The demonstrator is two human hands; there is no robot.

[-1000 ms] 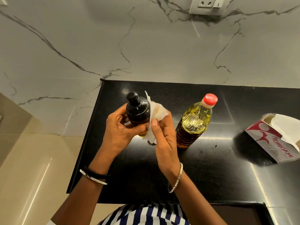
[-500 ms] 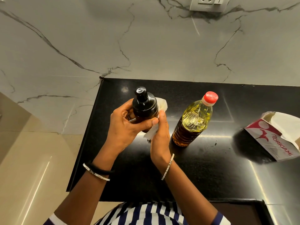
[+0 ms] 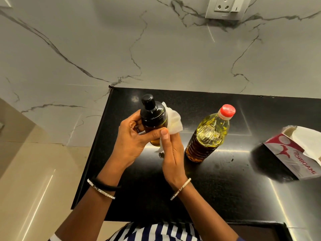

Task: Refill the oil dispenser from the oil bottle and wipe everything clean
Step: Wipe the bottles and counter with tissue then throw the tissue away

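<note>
With both caps on, my left hand [image 3: 133,141] clamps the oil dispenser [image 3: 153,119]; my right hand [image 3: 172,153] presses a tissue [image 3: 173,123] against it, wiping unfinished.

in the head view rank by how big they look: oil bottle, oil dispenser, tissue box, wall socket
1. oil bottle
2. tissue box, cut off by the frame edge, so unsure against the bottle
3. oil dispenser, partly hidden by the hands
4. wall socket

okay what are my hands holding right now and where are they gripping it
The left hand grips the oil dispenser around its body, just below the black cap. The right hand presses a white tissue against the dispenser's right side.
</note>
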